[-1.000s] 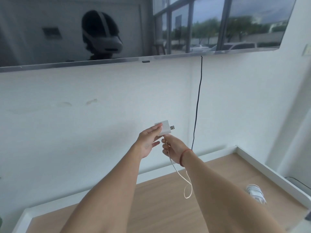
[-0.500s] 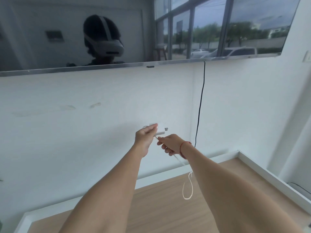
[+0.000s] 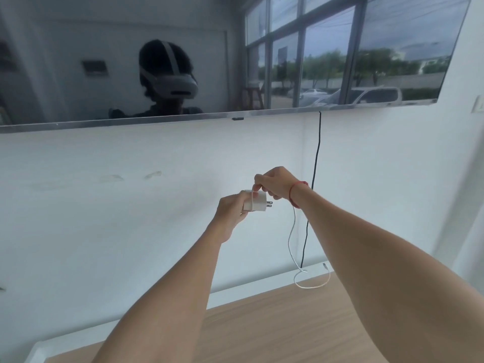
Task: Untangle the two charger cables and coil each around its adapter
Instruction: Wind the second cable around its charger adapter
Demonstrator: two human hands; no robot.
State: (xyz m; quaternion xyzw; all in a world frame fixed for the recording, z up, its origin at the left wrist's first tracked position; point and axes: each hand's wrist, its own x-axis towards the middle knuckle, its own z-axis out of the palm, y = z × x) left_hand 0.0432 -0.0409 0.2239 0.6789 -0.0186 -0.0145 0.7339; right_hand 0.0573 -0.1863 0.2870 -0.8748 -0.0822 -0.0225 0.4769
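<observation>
My left hand (image 3: 231, 209) grips a white adapter (image 3: 258, 204) in the air in front of the wall, its two metal prongs pointing right. Just above and right of it, my right hand (image 3: 275, 183) pinches the thin white cable (image 3: 291, 239). One turn of the cable lies over the adapter's body. The rest hangs down from my right hand, curls into a loop near the table's back edge and ends in a small plug (image 3: 325, 265). The second charger is out of view.
A wooden table (image 3: 275, 326) with a white raised rim lies below my arms. A wall-mounted dark screen (image 3: 209, 61) hangs above, with a black cord (image 3: 315, 163) running down the white wall just right of my hands.
My right hand rose from below the adapter to above it, carrying the cable over the adapter. The adapter turned so its prongs show at the right. The hanging cable swung rightwards.
</observation>
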